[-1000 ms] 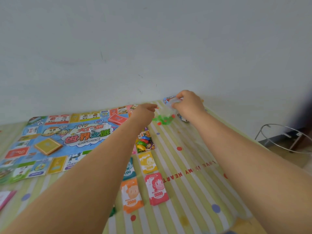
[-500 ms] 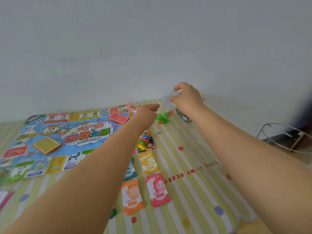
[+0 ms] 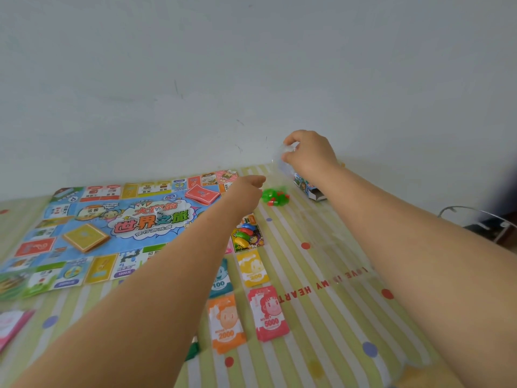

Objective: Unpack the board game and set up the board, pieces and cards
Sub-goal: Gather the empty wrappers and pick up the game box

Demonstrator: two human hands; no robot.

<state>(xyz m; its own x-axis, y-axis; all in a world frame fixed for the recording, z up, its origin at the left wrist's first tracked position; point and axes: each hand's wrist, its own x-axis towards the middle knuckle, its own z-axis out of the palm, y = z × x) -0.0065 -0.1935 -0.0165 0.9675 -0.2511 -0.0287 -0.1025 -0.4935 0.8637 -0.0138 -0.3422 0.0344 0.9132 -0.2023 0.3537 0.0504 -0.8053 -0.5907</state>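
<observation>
The colourful game board point(image 3: 117, 219) lies flat at the left, with a red card deck point(image 3: 202, 194), a yellow card deck point(image 3: 85, 237) and a white die point(image 3: 159, 212) on it. My right hand point(image 3: 309, 154) is raised near the wall and pinches a small clear plastic bag point(image 3: 282, 158). Below it a pile of green and red plastic pieces point(image 3: 274, 196) lies on the table. My left hand point(image 3: 246, 191) hovers just left of that pile, fingers curled, holding nothing visible. Coloured pawns point(image 3: 244, 233) and money stacks point(image 3: 270, 313) lie in front.
The open game box point(image 3: 309, 187) lies by the wall behind my right arm. A pink card stack point(image 3: 11, 324) is at the left edge. A metal wire stand point(image 3: 481, 219) is off the table at the right. A striped tablecloth point(image 3: 321, 275) covers the table.
My right hand has lifted the clear bag higher above the table, and the green and red pieces now lie in a pile below. My left hand has stayed beside them.
</observation>
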